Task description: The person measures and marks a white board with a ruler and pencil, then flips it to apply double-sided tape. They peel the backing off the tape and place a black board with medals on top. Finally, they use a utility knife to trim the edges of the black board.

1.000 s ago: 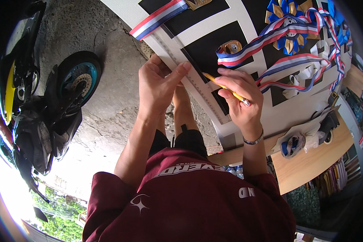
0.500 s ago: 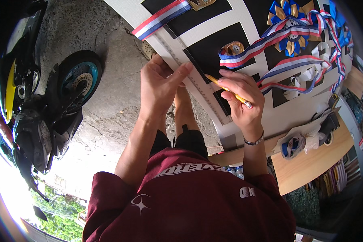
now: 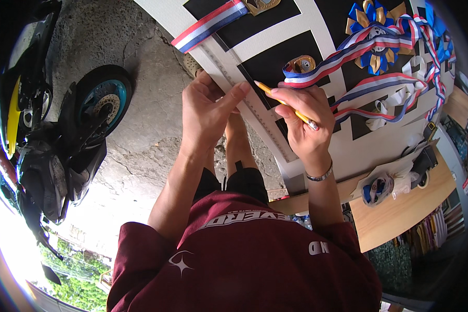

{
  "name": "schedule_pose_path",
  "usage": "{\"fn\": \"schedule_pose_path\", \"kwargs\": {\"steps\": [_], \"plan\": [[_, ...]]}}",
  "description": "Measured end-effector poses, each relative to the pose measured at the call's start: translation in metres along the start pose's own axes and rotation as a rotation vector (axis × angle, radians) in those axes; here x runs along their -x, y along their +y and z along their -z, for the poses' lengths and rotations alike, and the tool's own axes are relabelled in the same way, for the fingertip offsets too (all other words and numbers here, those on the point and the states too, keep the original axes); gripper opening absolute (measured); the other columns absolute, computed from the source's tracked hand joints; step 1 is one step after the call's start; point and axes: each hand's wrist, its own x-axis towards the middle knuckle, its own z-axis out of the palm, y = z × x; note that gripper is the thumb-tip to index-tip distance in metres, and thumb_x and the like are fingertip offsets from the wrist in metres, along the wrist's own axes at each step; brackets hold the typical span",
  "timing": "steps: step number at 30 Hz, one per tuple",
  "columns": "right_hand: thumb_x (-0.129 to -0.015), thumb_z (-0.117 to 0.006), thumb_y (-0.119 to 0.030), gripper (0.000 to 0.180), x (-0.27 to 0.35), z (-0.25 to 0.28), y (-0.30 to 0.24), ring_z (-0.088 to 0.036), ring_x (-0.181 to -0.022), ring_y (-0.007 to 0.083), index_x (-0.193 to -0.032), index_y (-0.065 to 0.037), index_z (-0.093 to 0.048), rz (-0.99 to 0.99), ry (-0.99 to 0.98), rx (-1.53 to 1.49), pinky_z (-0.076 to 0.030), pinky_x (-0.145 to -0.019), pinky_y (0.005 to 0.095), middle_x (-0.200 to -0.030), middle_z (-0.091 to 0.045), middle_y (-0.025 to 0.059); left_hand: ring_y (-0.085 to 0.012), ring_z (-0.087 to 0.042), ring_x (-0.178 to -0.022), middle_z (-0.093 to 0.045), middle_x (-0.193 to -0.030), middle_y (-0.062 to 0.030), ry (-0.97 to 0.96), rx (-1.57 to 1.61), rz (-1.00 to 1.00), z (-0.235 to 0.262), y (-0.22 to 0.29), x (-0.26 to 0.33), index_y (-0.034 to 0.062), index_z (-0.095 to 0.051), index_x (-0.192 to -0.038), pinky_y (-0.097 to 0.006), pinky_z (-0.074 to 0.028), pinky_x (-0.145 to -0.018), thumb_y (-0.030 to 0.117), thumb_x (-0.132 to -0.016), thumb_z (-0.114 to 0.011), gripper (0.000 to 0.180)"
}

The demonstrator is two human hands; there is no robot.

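My left hand (image 3: 205, 114) is closed over the near-left edge of a white board (image 3: 322, 23) with black rectangular panels. Its thumb presses a clear ruler (image 3: 265, 120) flat along that edge; the fingers go underneath, mostly out of sight. In my right hand (image 3: 309, 117) is a yellow pencil (image 3: 263, 88), pinched between thumb and fingers. The pencil's point hovers over or touches the black panel beside the ruler; I cannot tell which. Just beyond my right hand lie a gold medal (image 3: 302, 64) and its red, white and blue ribbon (image 3: 325, 67).
Another striped ribbon (image 3: 208, 27) crosses the board's far-left edge. A blue and gold rosette (image 3: 377, 41) lies at the far right. Below right are a wooden surface (image 3: 395, 218) and a plastic bag (image 3: 375, 191). A motorcycle (image 3: 52, 151) stands left on the concrete floor (image 3: 135, 125).
My right hand has slid a little left with the pencil, bringing its point closer to the ruler and my left thumb. My left hand and the ruler have barely moved.
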Motion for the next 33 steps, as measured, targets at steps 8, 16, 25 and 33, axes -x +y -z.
{"fn": "schedule_pose_path", "kwargs": {"steps": [8, 16, 25, 33], "plan": [[-0.084, -0.082, -0.017, 0.028, -0.003, -0.005, -0.001, -0.066, -0.09, 0.0218, -0.11, -0.01, -0.076, -0.001, 0.03, -0.022, -0.049, -0.08, 0.0345, -0.1, -0.076, 0.0011, -0.0128, -0.072, -0.078, -0.075, -0.091, -0.0128, 0.009, 0.015, 0.016, 0.0, -0.002, -0.001, -0.006, -0.066, -0.108, -0.024, -0.057, -0.066, 0.015, -0.088, -0.083, 0.034], [-0.085, -0.081, -0.016, 0.025, -0.003, 0.004, 0.001, -0.067, -0.09, 0.0249, -0.108, -0.008, -0.074, -0.03, -0.036, -0.046, -0.051, -0.081, 0.0368, -0.099, -0.075, 0.0039, -0.0131, -0.072, -0.079, -0.075, -0.092, -0.013, 0.011, 0.028, 0.006, -0.001, -0.002, 0.0, -0.0062, -0.066, -0.108, -0.024, -0.058, -0.066, 0.014, -0.089, -0.082, 0.032], [-0.089, -0.078, -0.017, 0.019, 0.002, 0.019, -0.002, -0.069, -0.092, 0.0276, -0.103, -0.007, -0.071, -0.043, -0.118, -0.07, -0.053, -0.084, 0.0399, -0.097, -0.075, 0.0058, -0.0135, -0.072, -0.078, -0.075, -0.091, -0.0131, 0.011, 0.018, 0.001, -0.001, -0.001, 0.0, -0.0064, -0.066, -0.108, -0.025, -0.058, -0.067, 0.012, -0.089, -0.082, 0.031], [-0.09, -0.077, -0.017, 0.018, 0.006, 0.023, 0.0, -0.071, -0.101, 0.0283, -0.103, -0.005, -0.071, -0.032, -0.136, -0.085, -0.053, -0.086, 0.0402, -0.099, -0.076, 0.0063, -0.0137, -0.072, -0.078, -0.075, -0.092, -0.0137, 0.004, 0.014, 0.0, -0.001, -0.001, 0.0, -0.0068, -0.066, -0.108, -0.025, -0.058, -0.066, 0.012, -0.089, -0.082, 0.032]]}}
